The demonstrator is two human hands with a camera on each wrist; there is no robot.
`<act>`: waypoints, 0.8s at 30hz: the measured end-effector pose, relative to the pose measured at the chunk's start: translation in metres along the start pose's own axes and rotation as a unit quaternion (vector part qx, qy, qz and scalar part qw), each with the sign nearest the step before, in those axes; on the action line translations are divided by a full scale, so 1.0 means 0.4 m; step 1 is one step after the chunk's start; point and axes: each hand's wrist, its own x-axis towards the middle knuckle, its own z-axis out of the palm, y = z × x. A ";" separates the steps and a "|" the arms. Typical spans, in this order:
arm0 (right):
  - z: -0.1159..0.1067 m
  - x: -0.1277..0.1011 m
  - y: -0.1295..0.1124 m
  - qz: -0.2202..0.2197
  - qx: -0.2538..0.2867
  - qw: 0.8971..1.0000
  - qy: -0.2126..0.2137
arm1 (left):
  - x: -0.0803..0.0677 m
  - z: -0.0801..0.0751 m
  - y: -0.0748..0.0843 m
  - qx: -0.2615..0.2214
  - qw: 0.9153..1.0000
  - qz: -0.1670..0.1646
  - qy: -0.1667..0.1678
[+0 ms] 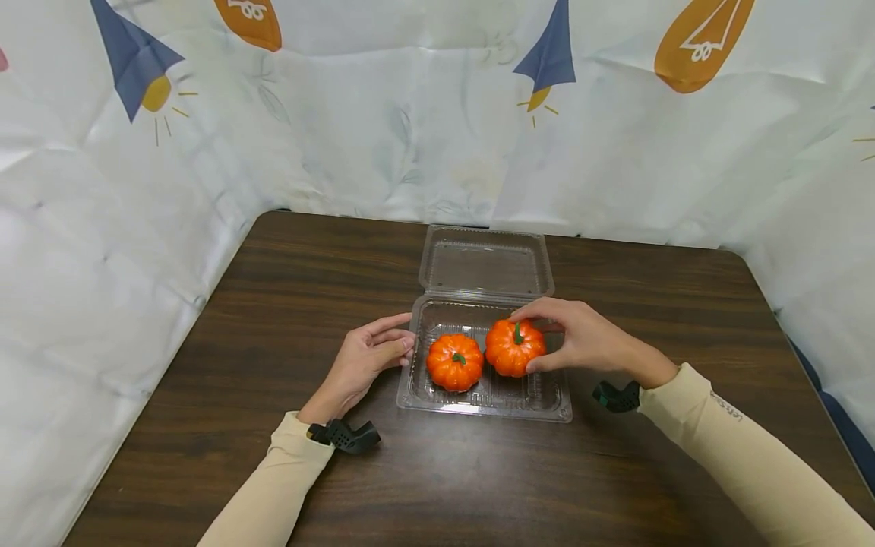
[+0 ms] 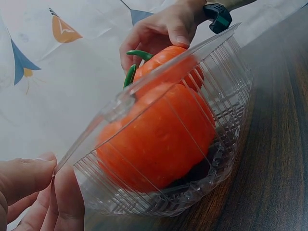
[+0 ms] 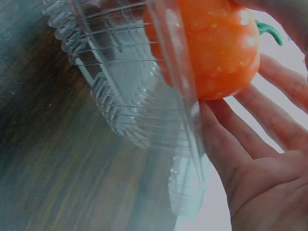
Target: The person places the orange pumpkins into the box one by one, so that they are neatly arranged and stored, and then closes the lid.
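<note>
A clear plastic clamshell container (image 1: 424, 399) lies unfolded on the table, its lid (image 1: 487, 262) tipped back behind it. One small orange pumpkin (image 1: 454, 363) with a green stem sits in the left part of the base. My right hand (image 1: 581, 338) grips a second orange pumpkin (image 1: 514, 348) between thumb and fingers, over the base's right part. In the right wrist view that pumpkin (image 3: 216, 48) stands partly above the container's rim. At the container's left edge, my left hand (image 1: 372, 357) pinches the rim between thumb and fingers, as the left wrist view shows the thumb (image 2: 29, 175) on it.
The dark wooden table (image 1: 307, 281) extends around the container. White patterned cloth (image 1: 355, 129) hangs behind and along both sides. Each wrist carries a black band with a device, such as the left wristband (image 1: 345, 435).
</note>
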 end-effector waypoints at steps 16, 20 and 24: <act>-0.001 0.042 -0.002 -0.010 -0.022 0.996 -0.083 | 0.002 0.001 -0.003 0.007 1.000 -0.001 0.003; -0.002 0.050 -0.004 -0.009 -0.028 0.994 -0.103 | 0.002 0.002 -0.003 0.005 1.000 -0.001 0.002; -0.003 0.055 -0.003 -0.007 -0.037 0.992 -0.118 | 0.001 0.002 -0.002 0.006 1.000 0.000 0.000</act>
